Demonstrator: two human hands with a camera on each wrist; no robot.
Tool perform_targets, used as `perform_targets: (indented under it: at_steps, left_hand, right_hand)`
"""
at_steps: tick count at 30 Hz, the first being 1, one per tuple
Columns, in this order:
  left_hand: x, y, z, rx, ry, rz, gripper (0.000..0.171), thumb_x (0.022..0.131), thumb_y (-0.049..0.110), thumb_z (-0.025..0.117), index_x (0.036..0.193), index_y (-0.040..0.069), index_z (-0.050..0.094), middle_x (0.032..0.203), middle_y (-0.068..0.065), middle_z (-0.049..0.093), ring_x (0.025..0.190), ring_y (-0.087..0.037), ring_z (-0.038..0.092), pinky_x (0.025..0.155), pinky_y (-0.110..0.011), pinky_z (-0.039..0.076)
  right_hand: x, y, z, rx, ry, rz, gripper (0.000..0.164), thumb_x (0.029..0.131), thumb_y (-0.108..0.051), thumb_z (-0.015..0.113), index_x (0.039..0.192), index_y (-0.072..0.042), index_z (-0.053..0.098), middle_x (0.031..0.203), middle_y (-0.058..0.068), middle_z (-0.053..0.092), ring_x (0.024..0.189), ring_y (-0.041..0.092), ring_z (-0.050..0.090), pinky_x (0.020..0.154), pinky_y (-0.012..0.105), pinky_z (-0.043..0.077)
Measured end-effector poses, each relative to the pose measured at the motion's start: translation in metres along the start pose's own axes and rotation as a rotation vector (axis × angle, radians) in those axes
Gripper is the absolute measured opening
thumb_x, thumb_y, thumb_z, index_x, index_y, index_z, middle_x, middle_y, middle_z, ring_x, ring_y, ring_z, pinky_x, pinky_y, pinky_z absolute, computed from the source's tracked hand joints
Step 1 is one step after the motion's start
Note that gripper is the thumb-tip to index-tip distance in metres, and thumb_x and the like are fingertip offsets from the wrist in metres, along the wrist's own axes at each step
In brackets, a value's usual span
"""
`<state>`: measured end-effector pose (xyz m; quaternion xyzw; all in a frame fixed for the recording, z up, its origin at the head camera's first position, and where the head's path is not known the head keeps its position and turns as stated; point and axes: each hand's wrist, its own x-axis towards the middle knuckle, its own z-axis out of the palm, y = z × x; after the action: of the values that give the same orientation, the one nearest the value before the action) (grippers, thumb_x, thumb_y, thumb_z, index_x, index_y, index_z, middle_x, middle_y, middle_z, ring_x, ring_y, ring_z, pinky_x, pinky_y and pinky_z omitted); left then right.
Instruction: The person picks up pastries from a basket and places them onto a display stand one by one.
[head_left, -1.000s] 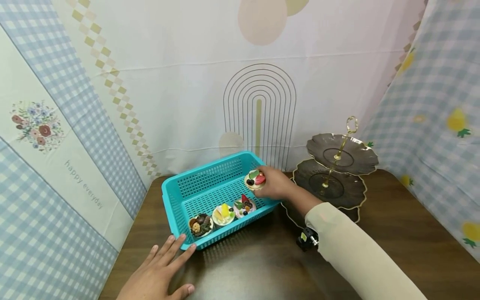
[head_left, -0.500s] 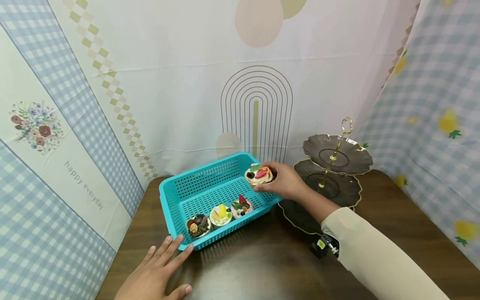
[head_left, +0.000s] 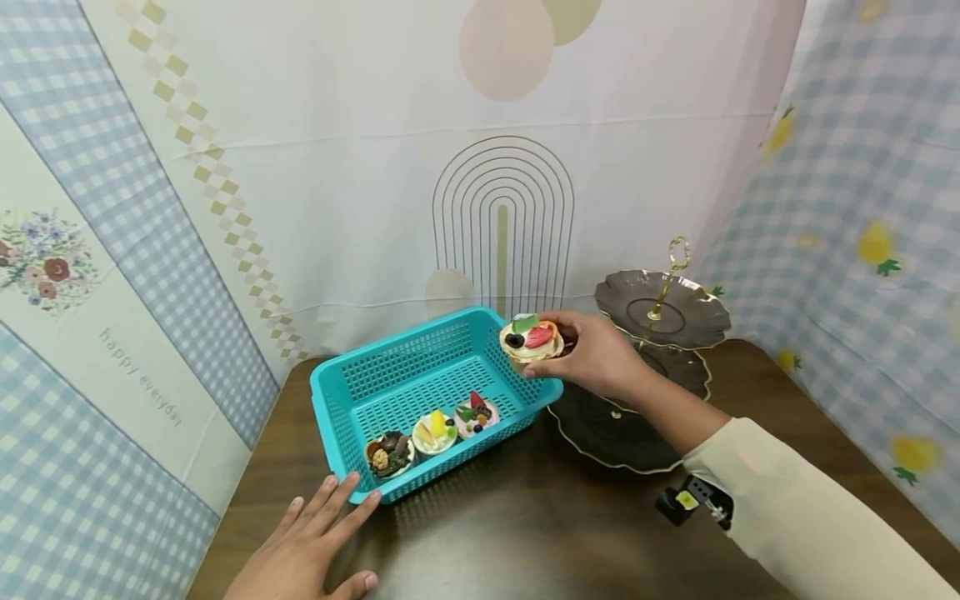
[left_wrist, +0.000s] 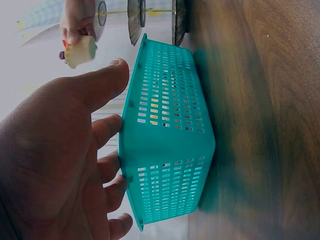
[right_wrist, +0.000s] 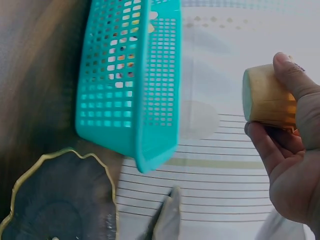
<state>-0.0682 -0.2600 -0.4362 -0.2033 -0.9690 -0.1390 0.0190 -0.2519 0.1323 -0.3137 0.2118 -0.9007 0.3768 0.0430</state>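
A cupcake (head_left: 531, 340) topped with cream, a red berry slice and a green piece is pinched between the thumb and fingers of my right hand (head_left: 600, 354), above the basket's right end. In the right wrist view the pale side of this cupcake (right_wrist: 270, 96) shows. My left hand (head_left: 300, 542) lies with straight, spread fingers, its fingertips touching the near left corner of the turquoise basket (head_left: 405, 354). Three cupcakes stand inside along its front wall: a chocolate one (head_left: 390, 454), a yellow-topped one (head_left: 434, 432) and a pink one (head_left: 476, 416).
Right of the basket stands a tiered stand (head_left: 652, 312) with dark, gold-edged plates and a gold handle. My right forearm passes in front of its lower tiers. Patterned cloth (head_left: 360, 208) hangs behind the wooden table (head_left: 480, 533).
My right hand has lifted the cupcake from inside the basket's right end to above its rim and slightly toward the stand. The left hand keeps its place at the basket corner.
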Motion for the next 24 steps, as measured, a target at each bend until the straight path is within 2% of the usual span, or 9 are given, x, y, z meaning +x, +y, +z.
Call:
perform_targets:
  at_steps: [7,11,15,19,24]
  left_hand:
    - [-0.001,-0.002,0.002,-0.003,0.01,0.006,0.075,0.095,0.065,0.06,0.159,0.032,0.041,0.165,-0.009,0.033,0.147,-0.04,0.034,0.109,-0.07,0.034]
    - [-0.001,-0.003,0.003,0.009,0.014,0.013,0.075,0.095,0.066,0.059,0.159,0.033,0.04,0.164,-0.01,0.034,0.147,-0.04,0.034,0.108,-0.07,0.035]
    - [-0.001,-0.004,0.004,0.014,0.016,0.013,0.075,0.094,0.067,0.059,0.159,0.035,0.04,0.164,-0.009,0.035,0.146,-0.04,0.035,0.107,-0.07,0.036]
    - [-0.001,-0.004,0.003,-0.004,0.002,0.007,0.075,0.094,0.067,0.06,0.159,0.036,0.04,0.165,-0.008,0.034,0.147,-0.041,0.033,0.107,-0.071,0.035]
    - [-0.001,-0.003,0.002,-0.018,-0.006,0.008,0.075,0.094,0.066,0.06,0.16,0.035,0.04,0.165,-0.008,0.034,0.147,-0.041,0.033,0.107,-0.072,0.035]
  right_hand:
    - [-0.008,-0.001,-0.027,-0.048,0.045,0.007,0.081,0.073,-0.038,0.095,0.14,-0.007,0.06,0.115,0.008,0.074,0.099,0.02,0.071,0.078,0.037,0.058]
    - [-0.014,0.001,-0.045,-0.061,0.08,0.02,0.083,0.074,-0.039,0.094,0.142,-0.006,0.059,0.117,0.011,0.074,0.1,0.022,0.071,0.077,0.037,0.057]
    - [-0.02,0.005,-0.062,-0.067,0.107,0.04,0.085,0.075,-0.042,0.093,0.143,-0.007,0.058,0.116,0.011,0.074,0.097,0.021,0.071,0.072,0.033,0.057]
    - [-0.025,0.01,-0.077,-0.08,0.142,0.084,0.087,0.074,-0.05,0.091,0.144,-0.011,0.059,0.118,0.01,0.074,0.101,0.022,0.071,0.078,0.033,0.054]
    - [-0.032,0.017,-0.089,-0.047,0.164,0.116,0.088,0.076,-0.049,0.09,0.145,-0.007,0.057,0.122,0.014,0.072,0.105,0.023,0.07,0.078,0.023,0.053]
